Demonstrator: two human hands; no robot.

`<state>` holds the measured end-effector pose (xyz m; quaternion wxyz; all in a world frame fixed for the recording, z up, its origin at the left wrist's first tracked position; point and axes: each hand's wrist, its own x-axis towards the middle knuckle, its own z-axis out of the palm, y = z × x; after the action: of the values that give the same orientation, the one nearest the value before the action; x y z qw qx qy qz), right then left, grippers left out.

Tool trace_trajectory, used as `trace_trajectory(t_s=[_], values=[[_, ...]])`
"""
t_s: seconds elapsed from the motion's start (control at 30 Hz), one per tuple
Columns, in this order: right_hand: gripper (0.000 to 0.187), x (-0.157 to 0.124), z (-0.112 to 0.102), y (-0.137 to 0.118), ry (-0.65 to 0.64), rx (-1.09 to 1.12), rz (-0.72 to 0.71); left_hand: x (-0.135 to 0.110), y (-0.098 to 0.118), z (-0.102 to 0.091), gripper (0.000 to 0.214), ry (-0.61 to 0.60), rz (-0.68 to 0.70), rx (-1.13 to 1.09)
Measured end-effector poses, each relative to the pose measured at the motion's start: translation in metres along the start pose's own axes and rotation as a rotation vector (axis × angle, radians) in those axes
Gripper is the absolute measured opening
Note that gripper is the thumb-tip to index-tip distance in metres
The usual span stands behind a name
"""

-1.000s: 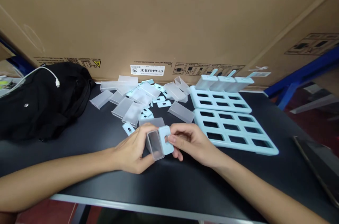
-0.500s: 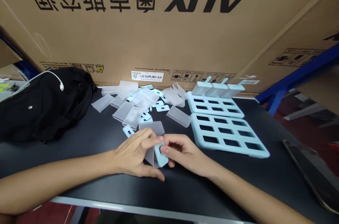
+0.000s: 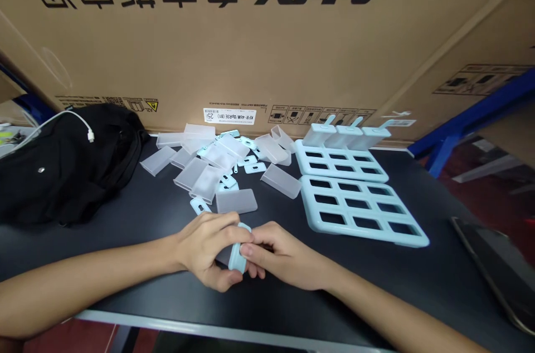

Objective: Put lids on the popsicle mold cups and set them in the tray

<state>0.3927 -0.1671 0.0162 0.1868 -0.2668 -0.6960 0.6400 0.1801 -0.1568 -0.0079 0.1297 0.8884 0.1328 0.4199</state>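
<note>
Low over the front of the table, my left hand (image 3: 211, 250) is closed around a translucent popsicle mold (image 3: 224, 256), most of which its fingers hide. A light blue popsicle mold lid (image 3: 237, 255) sits at the mold's open end, facing right. My right hand (image 3: 276, 253) pinches this lid between thumb and fingers. Just beyond my hands lie an empty translucent mold (image 3: 237, 201) and a loose blue lid (image 3: 200, 206). Farther back is a pile of more molds (image 3: 192, 173) and blue lids (image 3: 254, 167).
Two light blue mold racks (image 3: 357, 205) lie on the right, with three lidded molds (image 3: 321, 135) standing in the far one. A phone (image 3: 493, 269) rests at the right edge. A black bag (image 3: 83, 169) with a white cable fills the left. A large cardboard box (image 3: 167, 58) stands behind.
Both hands have shifted slightly left and toward me with the mold and lid. My left thumb has closed in onto the lid's lower end, and the lid is turned more upright.
</note>
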Motion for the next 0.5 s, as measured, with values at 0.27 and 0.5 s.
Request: trace_trajectory(t_s=[0.27,0.5], values=[[0.023,-0.002,-0.026,0.004,0.221,-0.803,-0.318,-0.004,0.003,0.004,0.041,-0.078,0.019,0.068],[0.031,0.006,-0.033,0.009,0.306,-1.254,-0.349,-0.012,0.001,0.006,0.049,-0.210,0.037,0.179]])
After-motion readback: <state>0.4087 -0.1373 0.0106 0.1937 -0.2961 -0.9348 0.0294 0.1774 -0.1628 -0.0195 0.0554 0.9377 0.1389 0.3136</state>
